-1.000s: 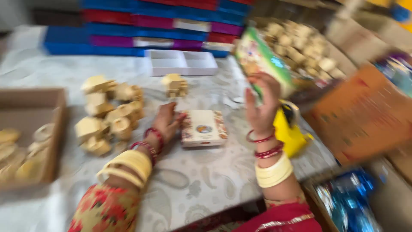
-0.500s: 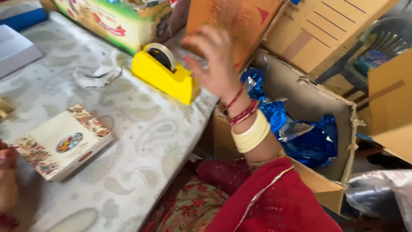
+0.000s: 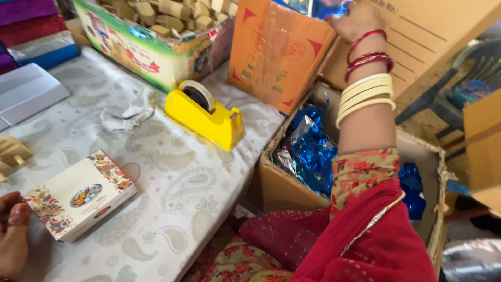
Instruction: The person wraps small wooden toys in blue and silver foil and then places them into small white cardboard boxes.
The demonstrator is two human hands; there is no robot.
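Note:
My right hand [image 3: 357, 21], with red and cream bangles on the wrist, reaches up to the top of an upright orange carton [image 3: 276, 52]. Its fingers curl next to shiny blue packets [image 3: 313, 8] sticking out of that carton, and whether they grip one is hidden. My left hand [image 3: 13, 235] shows only partly at the bottom left edge. It rests on the patterned tablecloth [image 3: 172, 198] and touches the near corner of a small white box with floral print [image 3: 78, 196].
A yellow tape dispenser [image 3: 203, 115] stands near the table's right edge. Behind it is a green carton of wooden pieces [image 3: 151, 47]. An open brown carton of blue foil [image 3: 313, 151] sits below the table. Coloured flat boxes [image 3: 31, 31] and a white lid [image 3: 26, 91] lie at the left.
The view has swung right. My right hand, which held a green box a second ago, has risen empty from beside the tape dispenser to the orange carton's top. The left hand stays by the white box.

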